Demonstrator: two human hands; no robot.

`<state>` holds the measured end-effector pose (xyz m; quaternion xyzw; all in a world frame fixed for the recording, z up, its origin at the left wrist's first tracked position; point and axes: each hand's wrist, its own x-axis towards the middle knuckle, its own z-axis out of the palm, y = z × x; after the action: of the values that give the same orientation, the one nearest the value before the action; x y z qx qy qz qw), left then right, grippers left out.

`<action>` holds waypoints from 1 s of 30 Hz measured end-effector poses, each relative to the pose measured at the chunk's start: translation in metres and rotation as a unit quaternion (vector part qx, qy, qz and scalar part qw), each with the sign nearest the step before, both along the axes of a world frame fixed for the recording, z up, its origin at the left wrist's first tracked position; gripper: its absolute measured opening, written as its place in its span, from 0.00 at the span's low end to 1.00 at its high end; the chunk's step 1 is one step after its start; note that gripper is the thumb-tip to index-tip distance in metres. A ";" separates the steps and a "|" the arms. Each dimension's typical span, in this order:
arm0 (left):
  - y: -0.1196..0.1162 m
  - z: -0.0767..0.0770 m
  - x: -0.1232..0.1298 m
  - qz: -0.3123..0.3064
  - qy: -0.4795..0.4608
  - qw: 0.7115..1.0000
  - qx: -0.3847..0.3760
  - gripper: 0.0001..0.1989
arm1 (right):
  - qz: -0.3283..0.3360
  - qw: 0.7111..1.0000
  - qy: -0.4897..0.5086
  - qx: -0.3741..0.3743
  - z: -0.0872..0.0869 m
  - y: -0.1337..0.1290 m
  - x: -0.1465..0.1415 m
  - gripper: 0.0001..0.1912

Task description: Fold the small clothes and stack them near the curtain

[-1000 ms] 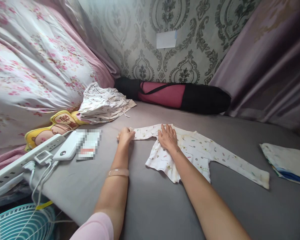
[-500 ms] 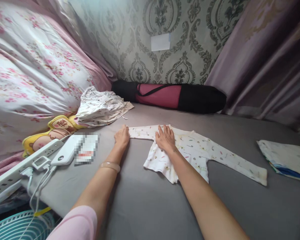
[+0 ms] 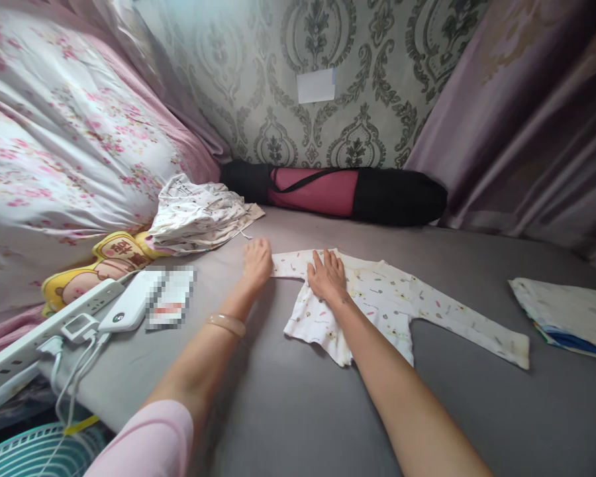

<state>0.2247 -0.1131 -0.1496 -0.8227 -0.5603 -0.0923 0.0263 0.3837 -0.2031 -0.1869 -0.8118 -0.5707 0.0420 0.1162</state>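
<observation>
Nearest of all, at the lower left, a teal slatted basket is seen beside the edge of the grey surface. A white power strip is stretched along that edge, with plugs and white cables attached. Beside it a white power bank is laid down, and next to that a pixelated flat item is seen.

A pale bangle is worn on the left forearm, and now the middle of the grey surface is reached: here the small printed white shirt is spread out, both sleeves extended. Its body is pressed near the shoulder by the right hand, laid palm down, fingers slightly spread, with nothing clamped. At the cuff end of the sleeve on the left side, the left hand is held with fingers curled; whether the cloth is pinched cannot be told.

Off to the right, a folded cloth is set down, with blue showing at its lower edge. On the left, a yellow cushion is partly covered by a crumpled printed cloth. Farther back, a long black and red bag is rested along the patterned wall, on which a white paper is mounted.
</observation>
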 end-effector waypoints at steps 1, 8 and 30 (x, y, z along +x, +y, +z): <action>-0.006 0.000 0.014 -0.042 -0.036 0.998 -0.018 0.19 | 0.000 1.000 -0.002 0.001 0.000 -0.001 0.000 0.29; -0.055 -0.019 0.096 -0.144 -0.252 0.942 -0.166 0.31 | 0.035 0.993 -0.058 -0.098 0.003 0.000 0.006 0.39; -0.006 -0.033 -0.008 -0.014 -0.032 0.993 -0.114 0.32 | 0.005 1.000 -0.014 -0.002 0.000 0.000 0.002 0.29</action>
<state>0.2165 -0.1188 -0.1824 -0.8250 -0.5557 -0.0547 -0.0869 0.3855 -0.2030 -0.1864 -0.8094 -0.5766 0.0326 0.1063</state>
